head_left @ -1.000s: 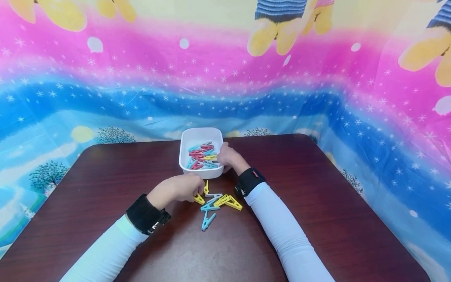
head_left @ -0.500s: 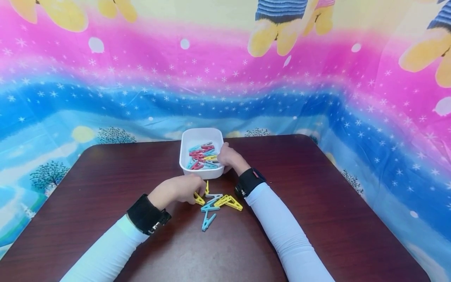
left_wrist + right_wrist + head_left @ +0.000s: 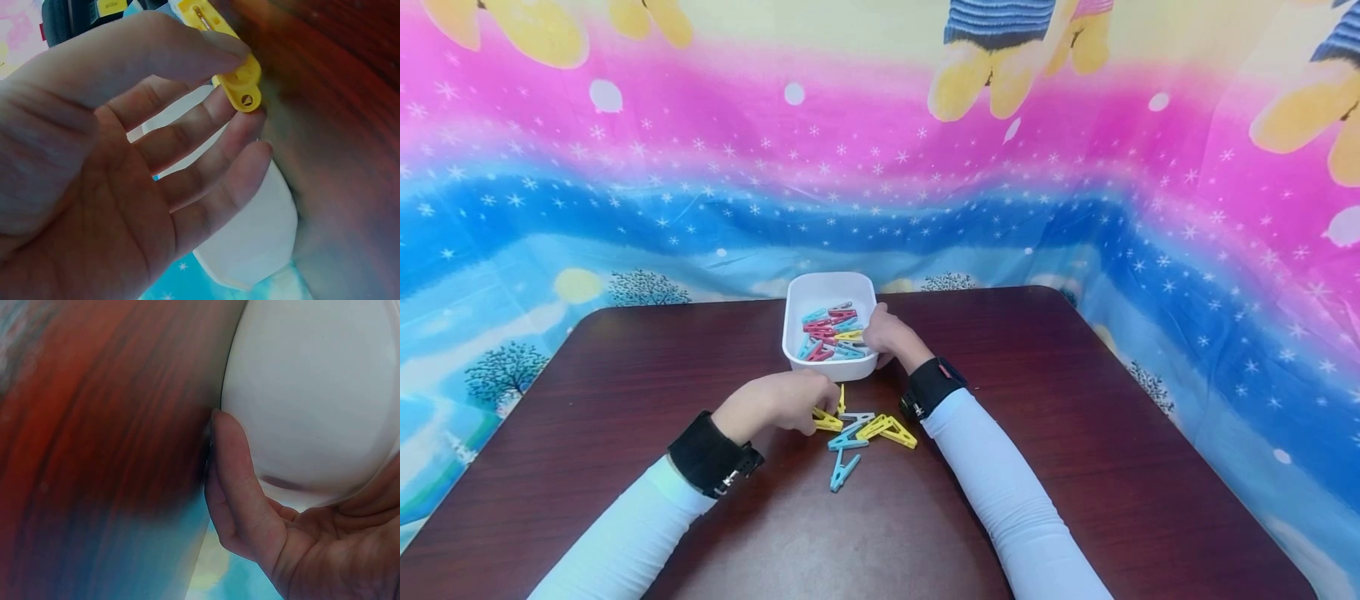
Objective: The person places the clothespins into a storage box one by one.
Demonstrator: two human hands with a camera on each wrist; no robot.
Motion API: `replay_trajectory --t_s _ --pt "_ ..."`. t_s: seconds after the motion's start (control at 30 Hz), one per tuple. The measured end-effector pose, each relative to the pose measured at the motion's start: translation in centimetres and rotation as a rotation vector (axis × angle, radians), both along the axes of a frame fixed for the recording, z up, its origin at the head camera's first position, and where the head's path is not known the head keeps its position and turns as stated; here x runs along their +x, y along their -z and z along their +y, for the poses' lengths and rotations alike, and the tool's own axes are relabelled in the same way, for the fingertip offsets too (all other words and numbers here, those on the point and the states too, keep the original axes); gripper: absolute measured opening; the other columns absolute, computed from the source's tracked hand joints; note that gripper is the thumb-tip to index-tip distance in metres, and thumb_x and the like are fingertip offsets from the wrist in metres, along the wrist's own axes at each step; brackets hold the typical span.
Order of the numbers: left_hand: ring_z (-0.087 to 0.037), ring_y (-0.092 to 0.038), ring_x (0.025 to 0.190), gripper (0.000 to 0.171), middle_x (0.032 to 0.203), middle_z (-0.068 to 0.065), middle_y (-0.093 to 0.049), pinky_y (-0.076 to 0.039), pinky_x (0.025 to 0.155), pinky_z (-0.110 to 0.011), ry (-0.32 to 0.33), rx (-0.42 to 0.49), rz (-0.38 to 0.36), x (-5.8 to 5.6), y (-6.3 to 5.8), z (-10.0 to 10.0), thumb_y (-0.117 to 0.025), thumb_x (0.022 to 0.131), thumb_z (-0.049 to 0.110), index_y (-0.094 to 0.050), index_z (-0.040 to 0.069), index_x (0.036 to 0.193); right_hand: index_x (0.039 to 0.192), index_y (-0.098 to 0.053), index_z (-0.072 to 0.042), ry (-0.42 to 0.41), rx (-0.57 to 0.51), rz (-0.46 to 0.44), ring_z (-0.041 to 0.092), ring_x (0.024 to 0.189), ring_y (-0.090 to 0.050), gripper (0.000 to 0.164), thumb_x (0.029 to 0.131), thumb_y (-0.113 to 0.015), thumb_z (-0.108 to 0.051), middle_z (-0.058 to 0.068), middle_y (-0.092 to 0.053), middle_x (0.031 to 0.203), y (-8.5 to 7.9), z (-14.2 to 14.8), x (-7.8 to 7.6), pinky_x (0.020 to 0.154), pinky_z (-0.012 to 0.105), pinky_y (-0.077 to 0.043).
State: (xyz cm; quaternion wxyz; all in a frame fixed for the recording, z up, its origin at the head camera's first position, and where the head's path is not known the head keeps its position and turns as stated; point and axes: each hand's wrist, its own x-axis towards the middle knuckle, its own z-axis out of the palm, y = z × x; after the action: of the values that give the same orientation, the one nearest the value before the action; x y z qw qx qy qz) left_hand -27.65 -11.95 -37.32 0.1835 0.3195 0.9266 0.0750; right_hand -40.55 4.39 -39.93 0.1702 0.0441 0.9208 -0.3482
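Pinching a yellow clothespin [image 3: 829, 422] between thumb and fingertips of the left hand [image 3: 793, 400], at six o'clock from a white box [image 3: 835, 371], with other fingers slightly spread. Gripping the box at four o'clock with the right hand [image 3: 891, 333], with fingers close together along the outer wall. Probably at the pick-up step, with mixed clothespins [image 3: 827, 333] inside the box and loose clothespins [image 3: 850, 444] mostly around four o'clock from the left hand. Next, likely calling for a lift toward twelve o'clock, over the near rim.
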Motion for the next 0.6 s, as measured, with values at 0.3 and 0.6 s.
replay_trajectory --t_s 0.3,0.6 --pt "-0.016 -0.061 0.084 0.021 0.091 0.005 -0.065 -0.052 0.075 -0.026 0.175 0.256 0.123 -1.4 -1.5 -1.4 -0.074 0.077 0.015 -0.068 0.018 0.097 0.147 0.003 -0.012 -0.001 -0.009 0.001 0.030 0.079 -0.061 0.068 0.097 -0.042 -0.012 0.020 -0.047 0.113 0.0 0.0 -0.2 0.050 0.040 -0.056" --pt "-0.021 -0.059 0.094 0.028 0.101 0.001 -0.064 -0.051 0.082 -0.034 -0.091 0.414 0.402 -3.7 -1.9 -3.1 -0.074 0.079 0.019 -0.068 0.015 0.106 0.148 0.005 -0.012 -0.019 -0.009 -0.012 0.028 0.076 -0.062 0.069 0.097 -0.042 -0.011 0.020 -0.046 0.117 0.1 0.1 -0.2 0.052 0.040 -0.056"
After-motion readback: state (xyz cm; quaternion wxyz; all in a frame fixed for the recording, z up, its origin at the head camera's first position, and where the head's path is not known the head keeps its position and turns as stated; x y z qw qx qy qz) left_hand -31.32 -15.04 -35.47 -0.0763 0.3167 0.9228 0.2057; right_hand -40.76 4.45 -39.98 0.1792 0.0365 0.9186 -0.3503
